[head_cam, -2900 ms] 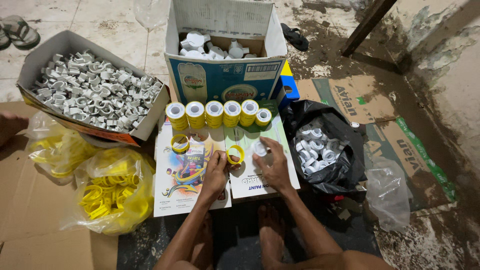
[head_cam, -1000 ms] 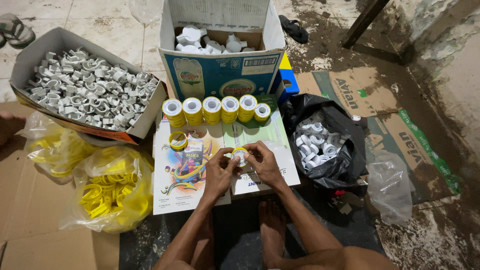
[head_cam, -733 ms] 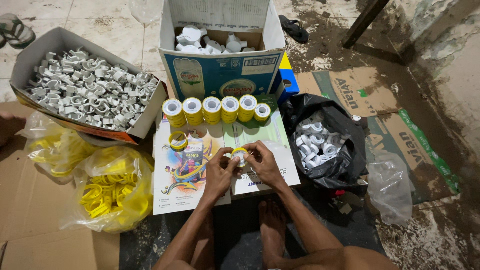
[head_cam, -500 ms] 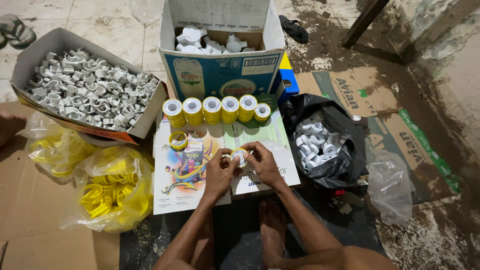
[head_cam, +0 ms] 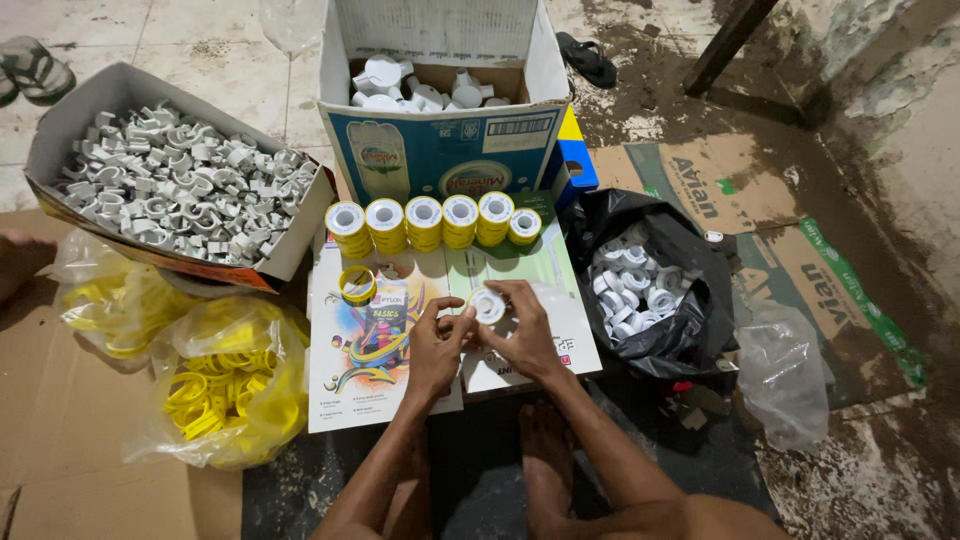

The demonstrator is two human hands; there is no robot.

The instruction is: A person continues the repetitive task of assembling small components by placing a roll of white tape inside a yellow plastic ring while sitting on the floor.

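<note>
My left hand (head_cam: pixel 435 345) and my right hand (head_cam: pixel 522 330) meet over a printed book cover (head_cam: pixel 355 375) lying on the floor. Together they hold a small white round spool (head_cam: pixel 488 305), the fingertips of both hands pinching it. Behind the hands stands a row of stacked yellow-and-white spools (head_cam: pixel 430 222). One loose yellow ring (head_cam: pixel 357 285) lies on the cover to the left of my left hand.
A black bag of white spools (head_cam: pixel 640 290) sits to the right. Cardboard boxes hold white clips (head_cam: pixel 170 195) at left and white caps (head_cam: pixel 410 90) behind. Clear bags of yellow rings (head_cam: pixel 215 385) lie at left. My bare feet (head_cam: pixel 545 450) rest below the hands.
Earlier my hands lay apart, the left by a yellow ring, the right toward the black bag. They have since come together on the spool, which now shows white with no yellow ring visible.
</note>
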